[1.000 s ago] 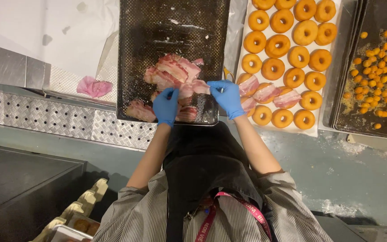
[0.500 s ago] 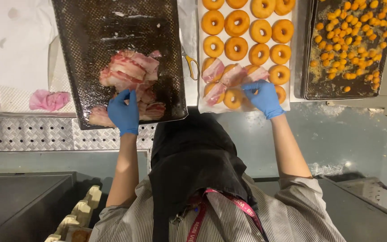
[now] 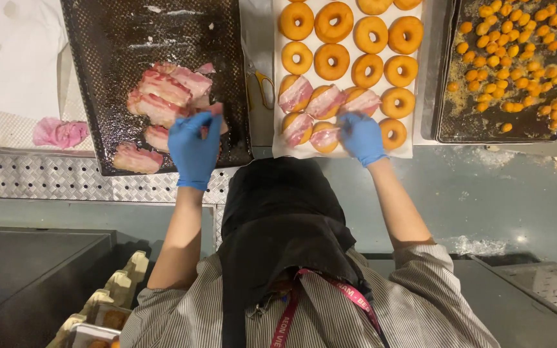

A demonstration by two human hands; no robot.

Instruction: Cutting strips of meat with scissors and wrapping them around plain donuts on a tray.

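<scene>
So the dark baking tray (image 3: 98,38) is the thing to go by here; it's a mesh-looking black sheet with a pile of bacon strips (image 3: 162,96) lying on its near half, some overlapping, one strip off on its own at the tray's near left corner; the person's left hand (image 3: 195,145), in a blue glove, is right over the near edge of that tray, fingers curled in on a strip of bacon, pinched at the fingertips as far as I can see; just right of the tray there's a white-papered tray of ring doughnuts (image 3: 343,58), glazed and golden, in rows; the ones nearest the person already have bacon laid across them, the rows further back are bare; the right hand (image 3: 361,136), also blue-gloved, is down on that near row, fingers bent over a bacon-topped doughnut (image 3: 325,136) and touching the strip on it, more pressing than gripping, though I honestly can't tell if anything is pinched underneath; in the gap between the two trays lies something with yellow handles (image 3: 264,87), scissors or tongs, hard to say; further right of the doughnuts is another dark tray of small orange nuggets (image 3: 510,58); left of the bacon tray a crumpled pink glove (image 3: 59,133) sits on the white surface.
</scene>
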